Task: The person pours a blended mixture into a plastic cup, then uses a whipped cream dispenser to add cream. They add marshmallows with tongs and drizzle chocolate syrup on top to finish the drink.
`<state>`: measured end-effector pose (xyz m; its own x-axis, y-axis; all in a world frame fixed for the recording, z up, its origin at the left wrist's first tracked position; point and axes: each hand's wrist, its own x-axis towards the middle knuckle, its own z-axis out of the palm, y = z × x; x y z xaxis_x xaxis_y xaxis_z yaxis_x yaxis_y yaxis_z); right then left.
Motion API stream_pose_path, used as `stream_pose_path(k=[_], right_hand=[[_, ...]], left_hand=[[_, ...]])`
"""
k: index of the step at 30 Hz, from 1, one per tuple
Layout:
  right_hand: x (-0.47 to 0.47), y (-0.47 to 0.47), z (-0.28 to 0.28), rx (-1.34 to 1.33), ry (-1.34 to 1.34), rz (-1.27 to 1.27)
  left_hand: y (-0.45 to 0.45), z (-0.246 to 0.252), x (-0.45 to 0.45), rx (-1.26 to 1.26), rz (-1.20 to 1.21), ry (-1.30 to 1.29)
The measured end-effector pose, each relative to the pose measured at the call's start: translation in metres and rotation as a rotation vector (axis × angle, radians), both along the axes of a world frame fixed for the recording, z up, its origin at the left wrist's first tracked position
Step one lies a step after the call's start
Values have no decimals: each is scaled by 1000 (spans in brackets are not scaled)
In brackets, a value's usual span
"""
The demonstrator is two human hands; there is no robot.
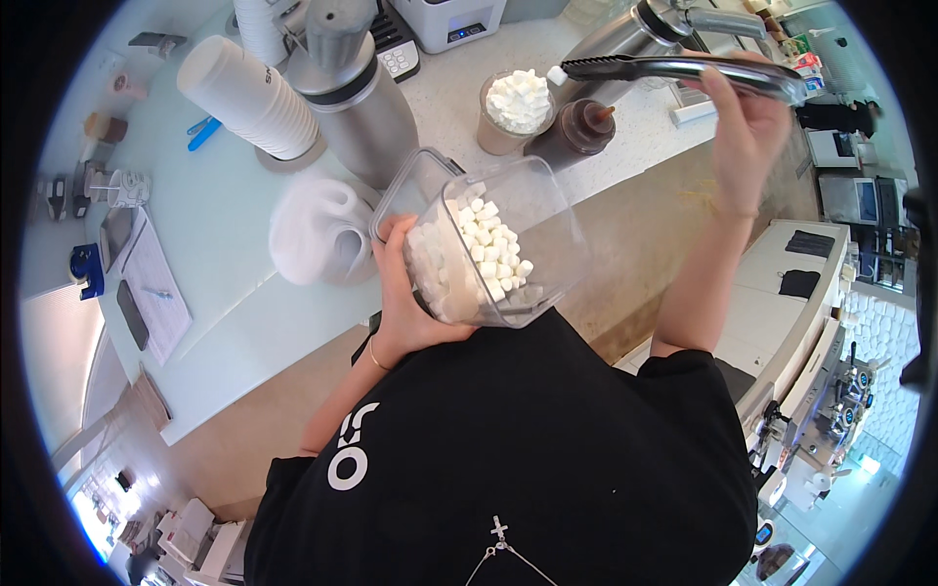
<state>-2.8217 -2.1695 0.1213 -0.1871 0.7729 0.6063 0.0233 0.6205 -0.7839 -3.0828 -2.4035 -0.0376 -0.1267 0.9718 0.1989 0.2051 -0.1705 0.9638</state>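
Note:
My left hand (pixel 410 308) grips a clear plastic container (pixel 557 212) tilted against my chest, along with what looks like its clear lid (pixel 410 176). White mini marshmallows (pixel 495 245) lie inside it. Raised at the upper right, my right hand (pixel 747 117) holds metal tongs (pixel 659 67) with dark serrated tips. One marshmallow (pixel 557 75) is at those tips, just right of a clear cup (pixel 498 135) of pale brown drink. White pieces, apparently marshmallows, over a white topping (pixel 519 101) are heaped on the drink. Beside the cup stands a dark sauce squeeze bottle (pixel 575 132).
Left of the cup stand a steel whipped-cream dispenser (pixel 366 117) and a tilted stack of white paper cups (pixel 249 99). A second steel dispenser (pixel 623 44) is behind the sauce bottle. A roll of clear plastic (pixel 319 231), paper sheets (pixel 154 286) and a phone (pixel 133 315) rest on the counter.

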Motion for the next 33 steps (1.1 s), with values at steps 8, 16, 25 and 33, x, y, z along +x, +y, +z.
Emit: stream_pose_path(k=[8, 16, 25, 33], right_hand=[[-9, 44, -40, -16, -150, 86], [-12, 40, -27, -2, -143, 45], [-5, 28, -24, 6, -237, -48], [-30, -63, 1, -29, -198, 508]], left_hand=[[-10, 3, 4, -22, 10, 40], [-12, -1, 0, -24, 61, -15], [-7, 1, -4, 10, 69, 3], [-1, 6, -3, 48, 57, -2]])
